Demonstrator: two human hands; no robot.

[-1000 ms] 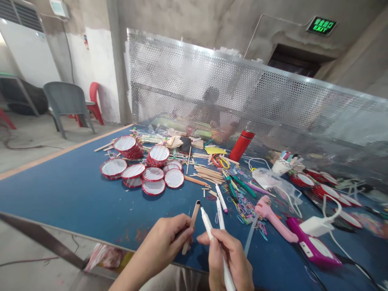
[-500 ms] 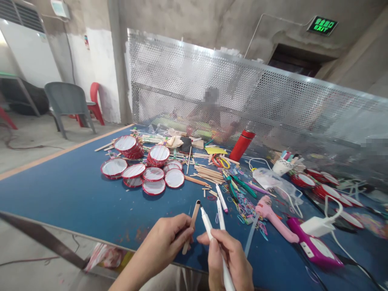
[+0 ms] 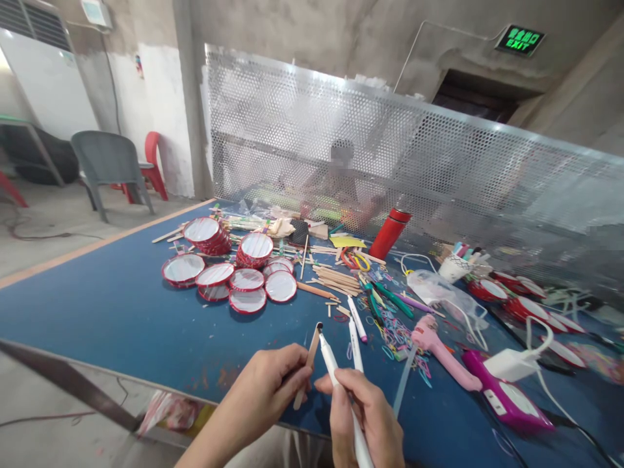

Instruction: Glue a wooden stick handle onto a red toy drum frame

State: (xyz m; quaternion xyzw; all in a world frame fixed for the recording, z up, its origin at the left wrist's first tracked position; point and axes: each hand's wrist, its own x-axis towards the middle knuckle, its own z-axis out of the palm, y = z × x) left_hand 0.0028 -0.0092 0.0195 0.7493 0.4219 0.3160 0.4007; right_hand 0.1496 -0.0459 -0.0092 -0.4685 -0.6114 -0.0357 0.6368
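At the table's front edge, my left hand (image 3: 277,380) pinches a flat wooden stick (image 3: 312,354) whose upper end is dark. My right hand (image 3: 365,413) is closed round a white marker (image 3: 330,357), its tip touching or very close to the dark end of the stick. Beyond my hands lie two more white markers (image 3: 357,318), a bundle of wooden sticks (image 3: 337,279) and an orange-brown pencil-like stick (image 3: 316,290). Round white discs with red rims (image 3: 247,300) are grouped and stacked to the left.
A pink glue gun (image 3: 443,354) and purple power strip (image 3: 507,393) lie at the right, with green-handled pliers (image 3: 394,299) and colourful bands. Farther back stand a red bottle (image 3: 390,234) and a cup of pens (image 3: 454,266). A perforated metal screen (image 3: 302,123) backs the blue table (image 3: 121,312).
My right hand has shifted slightly left, bringing the marker's tip up to the stick's dark end. My left hand and the stick have hardly moved.
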